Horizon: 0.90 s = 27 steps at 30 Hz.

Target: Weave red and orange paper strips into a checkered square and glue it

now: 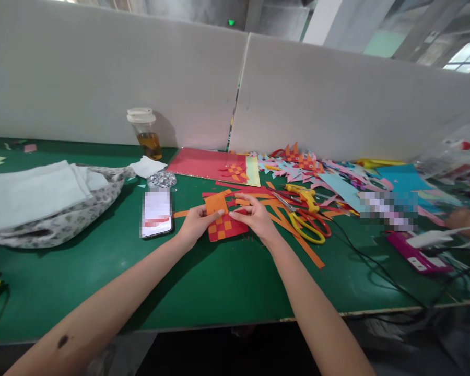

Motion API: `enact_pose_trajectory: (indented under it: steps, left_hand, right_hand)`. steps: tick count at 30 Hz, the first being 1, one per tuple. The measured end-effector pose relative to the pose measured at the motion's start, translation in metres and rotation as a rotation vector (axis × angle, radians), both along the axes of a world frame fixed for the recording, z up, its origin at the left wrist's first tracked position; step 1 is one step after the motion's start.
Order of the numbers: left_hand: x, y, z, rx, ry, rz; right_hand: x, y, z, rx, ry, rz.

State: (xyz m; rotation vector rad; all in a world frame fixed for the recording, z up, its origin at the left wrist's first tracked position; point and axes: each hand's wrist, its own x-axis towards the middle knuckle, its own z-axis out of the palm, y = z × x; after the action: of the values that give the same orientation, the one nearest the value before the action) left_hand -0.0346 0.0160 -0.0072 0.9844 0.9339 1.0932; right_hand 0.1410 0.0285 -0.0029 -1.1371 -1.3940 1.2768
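A woven piece of orange and red paper [220, 227] is held just above the green table, checkered in its lower part. My left hand [198, 225] grips its left edge, thumb on top. On the right side, my right hand [256, 215] has its thumb and fingers closed on a red part of the same piece. Orange and red paper strips [311, 253] lie behind and to the right. Scissors with yellow and red handles [307, 230] rest among those strips, near a yellow tool [307, 196]. A phone [157, 211] lies left of my left hand.
A lidded cup [147, 136] stands at the back left. Patterned cloth [62, 222] covers the left side. Red sheets [207, 164] and paper scraps lie behind. A purple power strip [417, 256], cables and another person's hand [468, 222] are at right.
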Motion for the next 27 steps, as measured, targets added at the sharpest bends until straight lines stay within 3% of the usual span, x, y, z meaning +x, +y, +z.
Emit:
enact_pose_trajectory:
  steps: [13,19,22,27]
  left_hand:
    - [0.0018,-0.0009,0.0001,0.035,-0.008,0.021]
    - [0.0024,-0.0008,-0.0022,0.052,-0.008,0.017]
    - [0.002,-0.0007,-0.002,0.066,0.034,0.021]
    - [0.002,-0.0014,0.0007,0.084,0.084,0.029]
  right_hand:
    - [-0.0006,-0.0005,0.003,-0.005,-0.005,-0.005]
    - [-0.0018,-0.0023,0.0034,0.09,-0.055,0.013]
    - [-0.0001,-0.002,0.0044,0.097,-0.03,0.053]
    - [0.002,-0.0004,0.0099,0.026,0.089,0.001]
